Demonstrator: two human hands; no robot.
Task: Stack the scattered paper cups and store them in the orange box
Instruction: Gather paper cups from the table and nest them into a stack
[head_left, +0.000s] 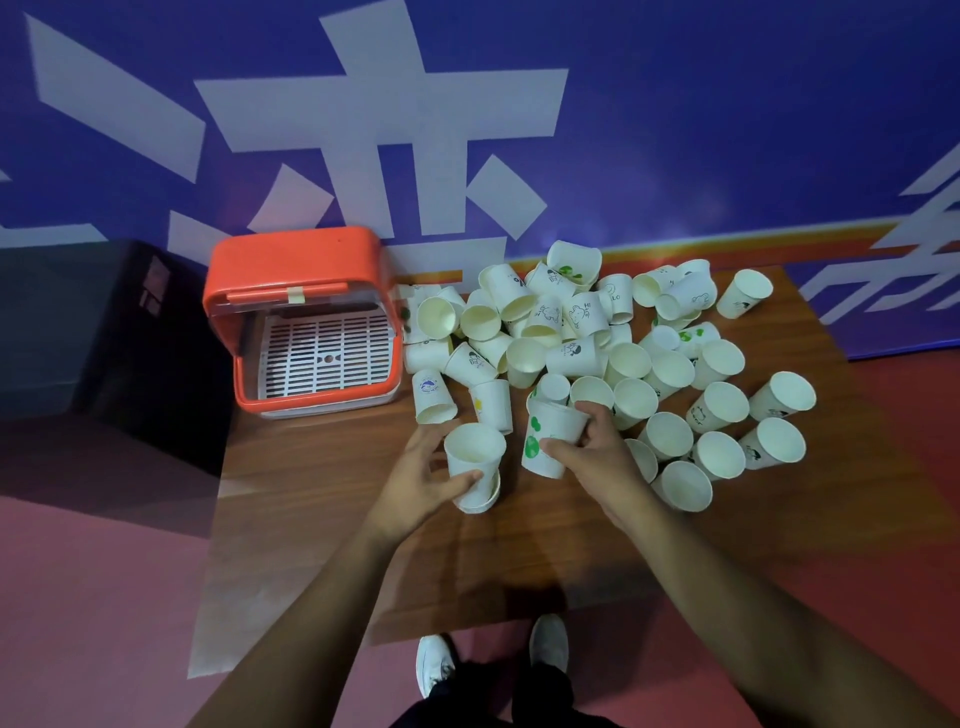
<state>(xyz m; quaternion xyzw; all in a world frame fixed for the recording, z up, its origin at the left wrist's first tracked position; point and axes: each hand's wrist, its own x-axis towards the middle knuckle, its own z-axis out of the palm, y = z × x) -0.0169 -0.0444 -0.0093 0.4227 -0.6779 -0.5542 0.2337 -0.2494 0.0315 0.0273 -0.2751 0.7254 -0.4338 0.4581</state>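
Orange plastic formed the box (301, 270), which sat open at the far left corner of the wooden surface (311, 493) with a white slotted grate (324, 353) inside it and a strip of tape on its lid edge. No cup lay in it. Right of the box, from touching its side to well away, white paper cups (644, 384) lay heaped and scattered, most on their sides.

One cup in the heap read "HI" (583, 314) beside a drawn bear, and one behind it showed "LLO" (616, 296), the rest of the word turned away. A cup (432, 397) just right of the box carried a small blue round logo, its lettering too small to read. The blue wall (727, 130) behind bore large white characters, cropped.

Near the box's front right, the left hand (421, 483) held a short stack (475, 462) of nested cups upright, thumb across the front and fingers (434, 434) curled round the back. Just right of that, further from the box, the right hand (597, 447) gripped a green-printed cup (548, 436) tilted, thumb on its side wall and fingers (592, 413) hooked over its rim. The two held things were close but apart.

A black crate (104, 332) stood left of the box.
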